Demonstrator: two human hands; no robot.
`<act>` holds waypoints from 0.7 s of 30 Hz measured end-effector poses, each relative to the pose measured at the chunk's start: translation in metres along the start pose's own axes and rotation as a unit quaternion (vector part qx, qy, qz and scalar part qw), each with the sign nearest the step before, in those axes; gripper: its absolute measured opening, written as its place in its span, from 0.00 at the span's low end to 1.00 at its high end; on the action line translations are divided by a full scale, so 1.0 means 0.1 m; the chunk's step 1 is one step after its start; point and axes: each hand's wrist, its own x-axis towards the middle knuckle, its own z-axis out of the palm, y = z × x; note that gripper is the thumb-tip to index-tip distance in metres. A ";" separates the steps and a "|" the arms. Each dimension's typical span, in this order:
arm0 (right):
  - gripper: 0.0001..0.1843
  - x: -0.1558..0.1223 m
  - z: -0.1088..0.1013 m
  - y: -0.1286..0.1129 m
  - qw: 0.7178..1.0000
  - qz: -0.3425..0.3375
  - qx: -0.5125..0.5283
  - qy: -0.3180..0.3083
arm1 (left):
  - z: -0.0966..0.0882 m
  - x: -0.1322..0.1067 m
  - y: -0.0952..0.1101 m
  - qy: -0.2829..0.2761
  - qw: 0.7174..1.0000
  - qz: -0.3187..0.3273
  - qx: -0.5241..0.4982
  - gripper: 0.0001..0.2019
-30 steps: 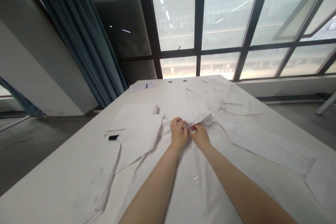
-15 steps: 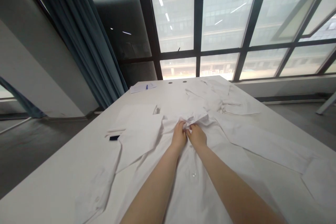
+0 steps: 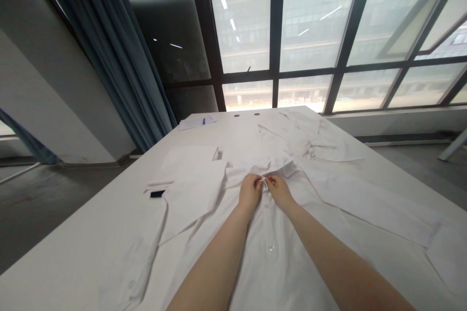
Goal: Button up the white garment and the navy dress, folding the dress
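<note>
A white button-up shirt (image 3: 270, 272) lies spread on the table, its collar end away from me and its sleeves out to both sides. Just below the collar, my left hand (image 3: 250, 190) pinches the front edge of the shirt. My right hand (image 3: 278, 191) pinches the same front from the other side, fingertips almost meeting the left ones. A button (image 3: 271, 248) shows lower down on the front. Whatever small part lies between the fingertips is hidden.
Another white garment (image 3: 302, 136) lies crumpled at the far right of the white table (image 3: 91, 233). Left of the shirt are folded white cloth (image 3: 186, 160) and a dark flat object (image 3: 157, 194). Papers with a blue pen (image 3: 204, 121) rest at the far left.
Both hands have come slightly towards me and the right hand a little to the right. The fingertips now pinch the shirt front more closely, and the collar lies flatter.
</note>
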 end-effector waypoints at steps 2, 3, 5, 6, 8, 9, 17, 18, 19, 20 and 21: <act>0.12 0.01 0.00 0.01 0.999 0.008 0.044 -0.015 | -0.02 0.01 0.00 0.001 1.000 -0.004 -0.020 0.05; 0.12 0.01 0.01 0.00 0.998 0.010 0.060 -0.022 | -0.03 0.01 0.00 0.003 1.000 -0.005 -0.028 0.06; 0.12 0.01 0.02 -0.01 0.997 0.014 0.076 -0.024 | -0.04 0.02 0.01 0.007 0.999 -0.005 -0.034 0.06; 0.12 0.01 0.02 -0.01 0.997 0.015 0.076 -0.019 | -0.05 0.03 0.01 0.010 0.999 -0.006 -0.033 0.06; 0.13 0.00 0.03 -0.03 0.998 0.018 0.062 0.001 | -0.05 0.04 0.02 0.016 1.000 -0.009 -0.024 0.06; 0.13 0.00 0.02 -0.03 0.998 0.017 0.051 0.013 | -0.05 0.04 0.02 0.014 1.000 -0.011 -0.020 0.06; 0.12 -0.02 0.01 -0.05 1.000 0.009 0.004 0.021 | -0.02 0.04 -0.03 -0.026 0.996 -0.046 -0.065 0.07; 0.12 -0.03 0.01 -0.05 1.000 0.009 -0.003 0.028 | -0.01 0.04 -0.04 -0.028 0.996 -0.047 -0.069 0.07; 0.12 -0.03 0.01 -0.06 0.999 0.008 -0.011 0.036 | -0.01 0.04 -0.04 -0.030 0.996 -0.047 -0.070 0.07; 0.12 -0.03 0.01 -0.07 0.999 0.008 -0.018 0.046 | -0.01 0.03 -0.03 -0.031 0.996 -0.049 -0.071 0.07; 0.11 -0.04 0.00 -0.09 0.998 0.010 -0.026 0.054 | -0.01 0.03 -0.02 -0.033 0.996 -0.050 -0.072 0.07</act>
